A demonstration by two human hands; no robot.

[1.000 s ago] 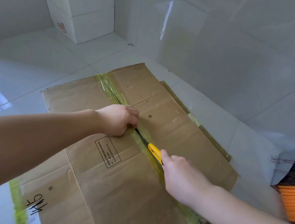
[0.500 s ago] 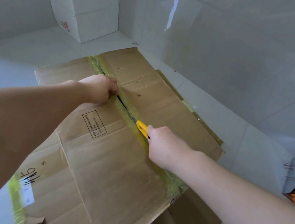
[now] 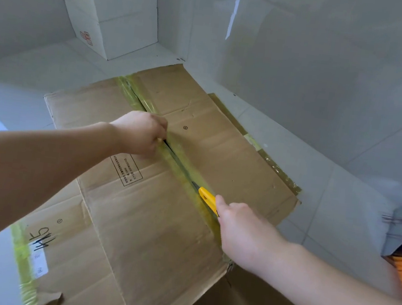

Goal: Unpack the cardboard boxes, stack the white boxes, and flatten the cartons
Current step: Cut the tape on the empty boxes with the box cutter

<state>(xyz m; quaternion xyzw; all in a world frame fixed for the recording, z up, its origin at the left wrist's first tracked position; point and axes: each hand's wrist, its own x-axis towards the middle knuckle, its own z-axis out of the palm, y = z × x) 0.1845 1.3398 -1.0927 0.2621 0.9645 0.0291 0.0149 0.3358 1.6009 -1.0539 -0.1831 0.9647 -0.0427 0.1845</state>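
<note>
**Blade running toward the bracing hand**

The right hand (image 3: pixel 243 236), fingers curled round the yellow knife (image 3: pixel 207 198), slits the taped seam of the carton (image 3: pixel 151 222) lying on the floor. Farther along, the left hand (image 3: pixel 140 132) pinches the flap edge (directly in the blade's path); a slip could cut it.

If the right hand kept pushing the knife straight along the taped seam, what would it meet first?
Probably the left hand, gripping the flap edge at the seam ahead of the knife held by the right hand; only tape lies between.
</note>
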